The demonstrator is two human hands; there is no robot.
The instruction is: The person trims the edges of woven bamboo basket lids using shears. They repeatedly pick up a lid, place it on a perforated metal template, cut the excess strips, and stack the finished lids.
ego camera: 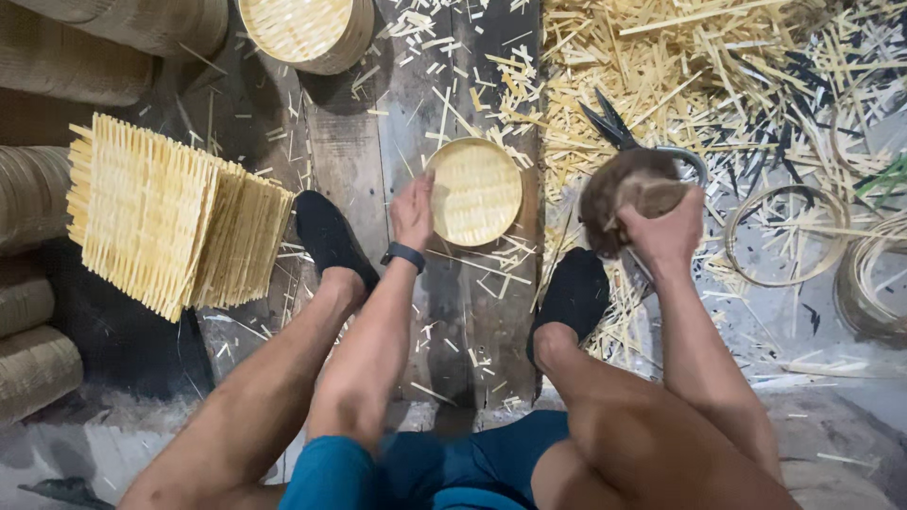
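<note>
Sitting low over a wooden floor (472, 331) strewn with bamboo offcuts, the person has the left hand (413, 212) stretched forward, fingers mostly extended and loosely spread, its fingertips touching the near left rim of a small round woven bamboo tray (477, 192); it rests against the edge rather than closing round it. That tray lies flat between the two feet, straight ahead of the left hand and clearly nearer to it than to the right. Being round, it has no long axis to speak of. The right hand (666, 229) is curled firmly round a brown, rounded lump (628, 194), perhaps a stone or mallet head, held above the floor just right of the tray and apart from it. Dark shears (614, 126) lie just beyond it among the strips. A stack of woven square mats (170, 212) stands well to the left.
</note>
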